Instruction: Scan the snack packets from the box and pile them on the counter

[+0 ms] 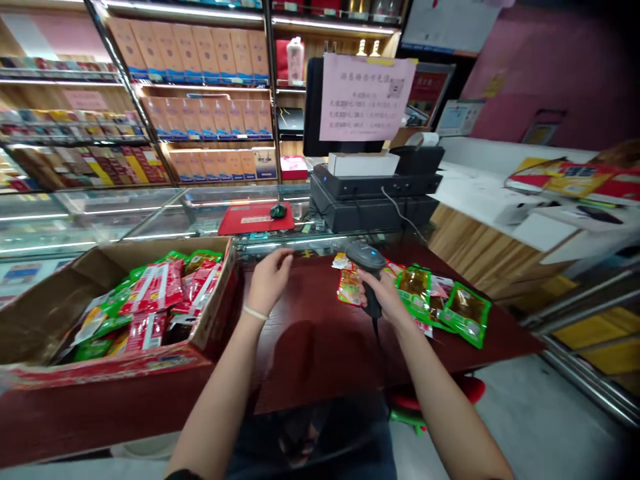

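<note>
My right hand [383, 290] grips a black barcode scanner [367, 255] by its handle, the head raised over the dark red tabletop [310, 347]. Beneath and beside it lie snack packets, among them an orange-and-red packet [349, 287], a green packet with a brown window [414, 288] and another green packet [467, 313] at the right. Over the left part of the tabletop hovers my left hand [270, 277], a band at its wrist, thumb and fingers slightly apart with nothing visible in them. To its left stands an open cardboard box [214, 313] holding several red packets [159, 287] and green ones.
A red mouse pad [235, 219] with a dark mouse [278, 211] rests on the glass counter [150, 207]. Behind are a monitor with a pink notice [367, 97] and a black receipt printer [420, 160]. The scanner's cable [377, 330] hangs toward me. A red stool [470, 387] stands below.
</note>
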